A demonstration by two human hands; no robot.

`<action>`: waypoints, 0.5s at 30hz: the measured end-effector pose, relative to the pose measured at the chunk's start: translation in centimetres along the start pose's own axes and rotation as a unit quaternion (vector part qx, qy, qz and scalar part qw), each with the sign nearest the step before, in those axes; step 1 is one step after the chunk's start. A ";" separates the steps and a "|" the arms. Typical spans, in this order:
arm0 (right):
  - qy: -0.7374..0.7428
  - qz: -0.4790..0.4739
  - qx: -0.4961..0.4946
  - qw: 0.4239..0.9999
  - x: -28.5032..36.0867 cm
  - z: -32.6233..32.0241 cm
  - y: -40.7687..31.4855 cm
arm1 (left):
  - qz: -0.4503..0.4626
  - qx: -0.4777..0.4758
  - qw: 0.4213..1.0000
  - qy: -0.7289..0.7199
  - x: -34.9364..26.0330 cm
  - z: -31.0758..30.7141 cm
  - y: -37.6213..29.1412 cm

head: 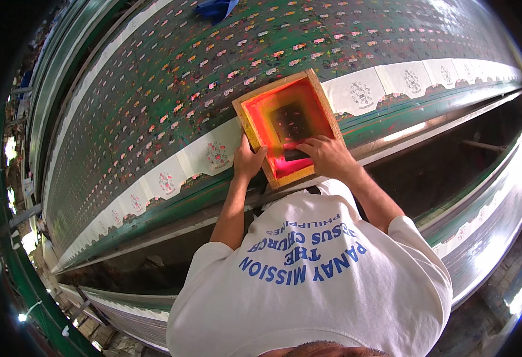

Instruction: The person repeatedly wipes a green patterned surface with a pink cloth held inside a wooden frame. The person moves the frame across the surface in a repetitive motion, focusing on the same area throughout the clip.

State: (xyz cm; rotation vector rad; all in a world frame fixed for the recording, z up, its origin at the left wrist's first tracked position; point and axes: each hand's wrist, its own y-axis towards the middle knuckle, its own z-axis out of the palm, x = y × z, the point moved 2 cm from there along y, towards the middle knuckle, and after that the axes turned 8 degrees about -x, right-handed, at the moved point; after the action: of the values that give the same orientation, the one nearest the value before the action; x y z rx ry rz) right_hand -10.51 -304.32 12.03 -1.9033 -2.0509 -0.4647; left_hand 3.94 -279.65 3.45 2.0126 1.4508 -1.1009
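A wooden-framed printing screen (273,86) lies slightly turned on the long table's near edge. Its mesh (290,114) is smeared orange and yellow around a dark middle, with bright pink ink (290,168) pooled at the near end. My left hand (248,159) grips the left side rail, thumb on top. Inside the frame, my right hand (330,154) holds a dark squeegee (295,155) near the pink ink. White fabric pieces run in a row on both sides; the left piece (200,156) shows a black motif with red marks, the right piece (352,91) mostly black. Whatever lies under the screen is hidden.
The long printing table (153,98) is dark green and dotted with many small printed marks. A blue cloth (216,10) lies at its far side. Behind me, across a dark gap, another table (484,259) carries more white pieces. A green beam (28,285) passes at left.
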 end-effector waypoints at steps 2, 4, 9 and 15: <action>0.041 0.015 0.030 0.999 -0.9 -0.7 1.4 | -0.003 -0.001 0.999 -0.033 0.4 0.2 -0.2; 0.069 0.017 0.026 0.997 -2.0 -1.0 3.3 | -0.005 -0.004 0.999 -0.047 0.2 0.0 -0.2; 0.055 -0.013 -0.117 0.991 -5.1 0.7 10.4 | -0.016 0.004 0.999 -0.036 -0.7 -0.2 -0.2; 0.021 0.017 -0.093 0.995 -5.6 1.9 11.9 | -0.027 -0.002 1.000 -0.008 -0.4 -0.1 -0.5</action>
State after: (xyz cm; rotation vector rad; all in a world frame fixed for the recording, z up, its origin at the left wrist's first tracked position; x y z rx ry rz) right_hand 1.77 -307.76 8.27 -2.0104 -2.0065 -0.7023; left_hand 3.44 -279.61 3.89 1.9680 1.5062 -1.1340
